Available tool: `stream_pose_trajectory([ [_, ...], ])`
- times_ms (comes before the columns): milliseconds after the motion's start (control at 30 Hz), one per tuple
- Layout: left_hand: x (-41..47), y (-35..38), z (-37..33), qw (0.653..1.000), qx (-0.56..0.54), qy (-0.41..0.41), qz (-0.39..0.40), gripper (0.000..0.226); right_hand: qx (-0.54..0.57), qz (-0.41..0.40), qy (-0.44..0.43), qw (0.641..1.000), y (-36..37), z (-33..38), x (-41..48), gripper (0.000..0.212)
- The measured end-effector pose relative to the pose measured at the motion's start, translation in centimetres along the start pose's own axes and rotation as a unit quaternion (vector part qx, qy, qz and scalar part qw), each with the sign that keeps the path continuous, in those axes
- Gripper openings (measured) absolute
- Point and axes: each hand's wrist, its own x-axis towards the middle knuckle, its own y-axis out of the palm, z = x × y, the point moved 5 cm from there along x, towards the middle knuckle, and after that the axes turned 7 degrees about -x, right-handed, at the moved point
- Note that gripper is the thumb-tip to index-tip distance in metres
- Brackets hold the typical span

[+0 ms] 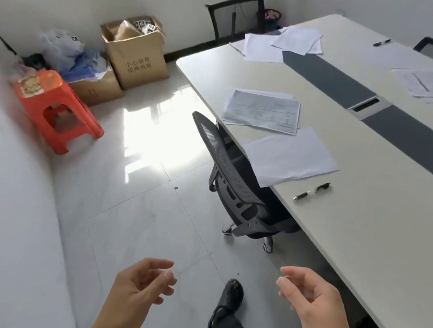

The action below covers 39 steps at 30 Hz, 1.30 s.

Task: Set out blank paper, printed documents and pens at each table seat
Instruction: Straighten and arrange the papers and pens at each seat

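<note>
Left hand [141, 284]: nearest, low over the floor, fingers loosely curled and apart, holding nothing.
Right hand [310, 298]: near, right of the left hand and beside the table's near edge; fingers loosely curled, thumb close to the forefinger, holding nothing.
Sandal [230, 298]: black, on the person's foot, on the floor between the two hands.
Table [366, 242]: long pale top with a dark grey strip along its middle, running from near right to far.
Pen [311, 191]: dark with a silver section, lying by the table's left edge, beyond the right hand and well apart from both hands.
Blank sheet [292, 155]: white and unmarked, just beyond the pen, its near corner overhanging the table edge.
Office chair [233, 177]: black mesh back, tucked under the table below the blank sheet.
Printed documents [262, 110]: a small, slightly fanned stack covered in fine grey print too small to read, just beyond the blank sheet.
Stool [55, 109]: orange plastic, left by the wall, with an unreadable sticker on top.
Cardboard box [135, 59]: brown and open, far left; two rows of Chinese characters beginning 小心, the rest blurred.
Far sheets [266, 49]: white, loosely overlapped at the table's far end.
Second pen [381, 42]: dark, far right on the table, beside more sheets [432, 81] with faint print.
</note>
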Motion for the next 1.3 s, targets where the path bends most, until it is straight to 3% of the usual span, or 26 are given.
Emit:
stream_pose_trajectory([
  [167, 8.6, -2.3, -5.2, 1.0, 0.007, 0.002, -0.02, 0.029, 0.01, 0.005, -0.011, 1.0, 2.8, 4.7, 10.1, 0.013],
  [367, 17.2, -6.5, -10.8, 0.998, -0.003, 0.016, -0.053, 0.028, 0.03, 0.035, -0.036, 0.998, 6.5, 13.8, 20.7, 0.012],
  [433, 20.0, -7.9, -11.5, 0.998, -0.007, 0.017, -0.056, 0.016, 0.01, 0.039, -0.048, 0.998, 7.9, 16.1, 23.6, 0.012],
  [467, 21.5, -8.7, -11.6, 0.998, -0.008, 0.014, -0.053, 0.007, 0.0, 0.035, -0.051, 0.998, 8.5, 17.0, 25.1, 0.012],
  [600, 29.7, -11.9, -12.7, 1.0, 0.007, 0.012, -0.026, 0.013, 0.001, -0.008, -0.032, 0.999, 11.3, 19.3, 30.5, 0.012],
  [800, 43.1, -15.3, -17.3, 0.996, 0.047, 0.028, 0.068, 0.012, 0.047, -0.102, 0.06, 0.992, 16.4, 21.2, 34.4, 0.012],
  [1100, 54.2, -5.1, -23.8, 0.948, 0.127, 0.058, 0.284, 0.012, 0.092, -0.238, 0.149, 0.955, 14.8, 20.8, 35.8, 0.011],
  [1233, 56.3, 1.1, -25.3, 0.929, 0.143, 0.067, 0.336, 0.008, 0.105, -0.269, 0.163, 0.943, 12.6, 19.7, 38.9, 0.01],
  [1300, 57.2, 3.7, -26.0, 0.918, 0.166, 0.072, 0.352, 0.016, 0.104, -0.273, 0.171, 0.941, 11.4, 19.1, 40.8, 0.011],
])
